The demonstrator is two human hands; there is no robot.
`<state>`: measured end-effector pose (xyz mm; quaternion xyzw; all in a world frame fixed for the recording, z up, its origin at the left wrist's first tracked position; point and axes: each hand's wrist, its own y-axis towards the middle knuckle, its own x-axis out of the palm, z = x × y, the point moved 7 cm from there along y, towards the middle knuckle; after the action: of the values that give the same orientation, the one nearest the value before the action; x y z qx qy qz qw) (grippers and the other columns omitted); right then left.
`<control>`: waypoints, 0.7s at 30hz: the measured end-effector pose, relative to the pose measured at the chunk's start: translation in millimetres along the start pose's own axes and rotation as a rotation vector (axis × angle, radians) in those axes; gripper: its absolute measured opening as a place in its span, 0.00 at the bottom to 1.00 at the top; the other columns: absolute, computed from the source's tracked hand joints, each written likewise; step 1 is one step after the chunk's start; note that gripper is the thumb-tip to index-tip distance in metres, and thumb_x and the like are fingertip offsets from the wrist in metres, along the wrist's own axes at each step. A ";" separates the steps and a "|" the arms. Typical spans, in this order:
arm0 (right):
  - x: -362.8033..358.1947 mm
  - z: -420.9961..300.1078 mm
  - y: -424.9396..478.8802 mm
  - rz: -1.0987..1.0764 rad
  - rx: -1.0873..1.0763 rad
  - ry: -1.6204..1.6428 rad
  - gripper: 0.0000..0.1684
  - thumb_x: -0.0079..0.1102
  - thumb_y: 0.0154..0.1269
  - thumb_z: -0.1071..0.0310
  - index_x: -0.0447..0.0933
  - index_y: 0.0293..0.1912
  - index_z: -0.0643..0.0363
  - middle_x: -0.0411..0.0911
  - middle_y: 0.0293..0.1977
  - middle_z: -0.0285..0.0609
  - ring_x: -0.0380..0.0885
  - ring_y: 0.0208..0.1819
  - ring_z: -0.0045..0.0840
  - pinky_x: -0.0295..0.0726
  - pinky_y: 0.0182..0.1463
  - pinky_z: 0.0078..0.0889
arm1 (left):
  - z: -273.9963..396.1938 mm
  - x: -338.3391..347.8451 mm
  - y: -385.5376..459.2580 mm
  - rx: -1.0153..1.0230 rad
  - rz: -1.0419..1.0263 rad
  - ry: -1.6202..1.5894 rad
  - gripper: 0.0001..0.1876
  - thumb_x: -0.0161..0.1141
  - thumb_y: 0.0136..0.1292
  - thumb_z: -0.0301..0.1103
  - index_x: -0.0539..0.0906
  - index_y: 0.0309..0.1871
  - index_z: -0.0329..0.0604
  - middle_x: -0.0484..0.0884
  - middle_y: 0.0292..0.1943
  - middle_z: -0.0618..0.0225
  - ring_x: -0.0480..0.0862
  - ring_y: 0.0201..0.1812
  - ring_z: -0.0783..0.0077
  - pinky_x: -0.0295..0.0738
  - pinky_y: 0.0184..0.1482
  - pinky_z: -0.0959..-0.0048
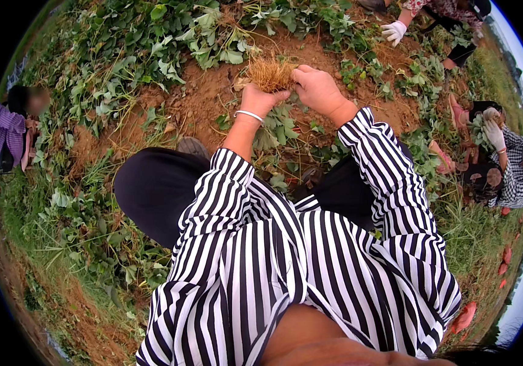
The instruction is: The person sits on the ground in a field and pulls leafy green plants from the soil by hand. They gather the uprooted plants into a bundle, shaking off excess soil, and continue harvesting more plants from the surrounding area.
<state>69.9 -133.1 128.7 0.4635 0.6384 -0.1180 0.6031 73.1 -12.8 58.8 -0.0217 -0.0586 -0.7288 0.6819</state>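
My left hand (260, 99), with a pale bangle at its wrist, grips a plant by its dense clump of fine tan roots (271, 74). The roots point up and away from me. My right hand (320, 90) pinches the clump's right side with thumb and fingertips. Green lobed leaves (277, 126) show just below my hands; whether they belong to the held plant I cannot tell. Behind the clump lies reddish-brown bare soil (206, 107).
Leafy plants (152, 50) spread ahead and to the left. People crouch nearby, one at left (8, 128) and one at right (517, 160) holding a plant. A co-worker's white-gloved hand (394, 33) reaches low at upper right. A red bag (464, 317) lies behind on the right.
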 end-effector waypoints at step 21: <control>33.9 7.2 -0.9 0.248 0.114 0.038 0.10 0.55 0.52 0.69 0.71 0.34 0.63 0.74 0.29 0.48 0.76 0.28 0.39 0.75 0.29 0.35 | -8.0 -12.2 -5.0 -0.176 0.149 -0.153 0.10 0.66 0.50 0.24 0.79 0.34 0.32 0.79 0.26 0.69 0.72 0.21 0.78 0.66 0.23 0.79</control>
<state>79.3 -123.5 96.7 0.5745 0.5797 -0.0698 0.5737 69.4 -1.3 49.2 -0.1416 -0.0445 -0.6747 0.7230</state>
